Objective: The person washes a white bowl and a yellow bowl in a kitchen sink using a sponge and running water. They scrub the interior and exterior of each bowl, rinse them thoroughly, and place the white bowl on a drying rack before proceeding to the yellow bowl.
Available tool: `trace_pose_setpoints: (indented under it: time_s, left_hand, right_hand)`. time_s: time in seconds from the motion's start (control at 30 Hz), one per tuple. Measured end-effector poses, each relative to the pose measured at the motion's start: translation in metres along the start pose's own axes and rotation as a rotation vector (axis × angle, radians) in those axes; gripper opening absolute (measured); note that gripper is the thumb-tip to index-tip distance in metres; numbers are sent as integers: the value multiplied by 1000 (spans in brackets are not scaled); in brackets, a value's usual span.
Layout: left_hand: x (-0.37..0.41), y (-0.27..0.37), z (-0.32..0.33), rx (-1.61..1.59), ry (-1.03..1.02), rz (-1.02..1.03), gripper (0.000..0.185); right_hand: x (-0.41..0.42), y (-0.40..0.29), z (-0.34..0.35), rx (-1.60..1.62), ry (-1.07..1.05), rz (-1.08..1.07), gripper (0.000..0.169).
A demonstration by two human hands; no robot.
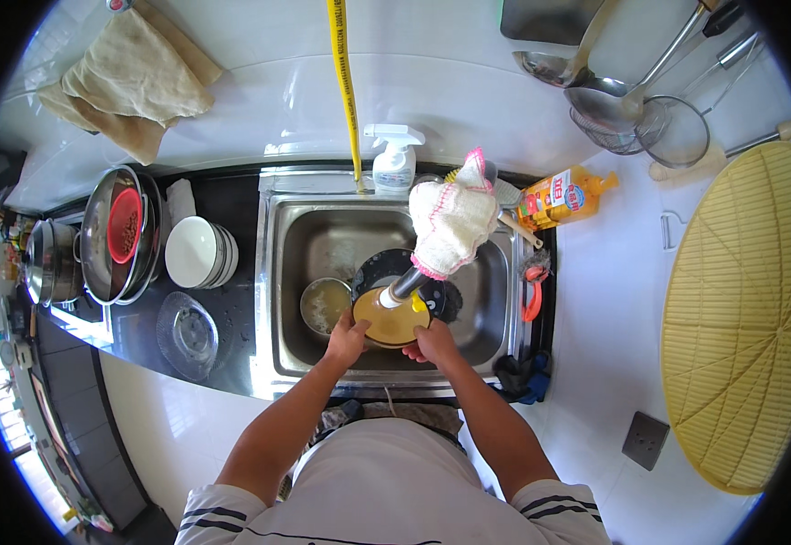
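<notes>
My left hand (347, 338) and my right hand (434, 343) grip opposite sides of a round, dark-rimmed bowl (388, 327), tan inside or filled with cloudy liquid; I cannot tell which. The white tip of the faucet (401, 291) reaches over the bowl, hiding part of it. A white cloth with pink stitching (453, 218) is wrapped around the faucet's upper part. Behind the bowl, partly covered, a dark speckled pan (371, 267) lies in the stainless steel sink (313, 225). Close to my left hand stands a small metal bowl (326, 304) of cloudy yellowish liquid.
Left on the black counter are stacked white bowls (191, 252), a glass plate (187, 334) and metal pans holding a red bowl (123, 225). Behind the sink stand a white spray bottle (394, 163) and a yellow hose (345, 82). An orange detergent bottle (562, 197) is at the right.
</notes>
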State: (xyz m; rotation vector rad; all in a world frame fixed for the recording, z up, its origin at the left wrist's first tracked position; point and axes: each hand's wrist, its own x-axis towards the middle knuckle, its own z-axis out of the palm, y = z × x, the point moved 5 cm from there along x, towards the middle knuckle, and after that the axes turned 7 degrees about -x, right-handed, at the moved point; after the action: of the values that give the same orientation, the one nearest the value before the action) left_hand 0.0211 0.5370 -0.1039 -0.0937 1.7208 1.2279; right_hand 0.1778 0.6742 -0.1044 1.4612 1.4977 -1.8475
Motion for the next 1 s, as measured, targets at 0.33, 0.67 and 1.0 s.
trace_pose_setpoints:
  time_s: [0.33, 0.67, 1.0]
  left_hand:
    - [-9, -44, 61, -522, -632, -703, 48]
    - [-30, 8, 123, -467, -264, -333, 48]
    - [-40, 185, 275, -392, -415, 59, 54]
  right_hand:
    - [-69, -63, -35, -654, 717, -414, 54]
    - [-68, -1, -142, -341, 927, -436, 30]
    - [-138, -175, -311, -736, 1388, -859, 61]
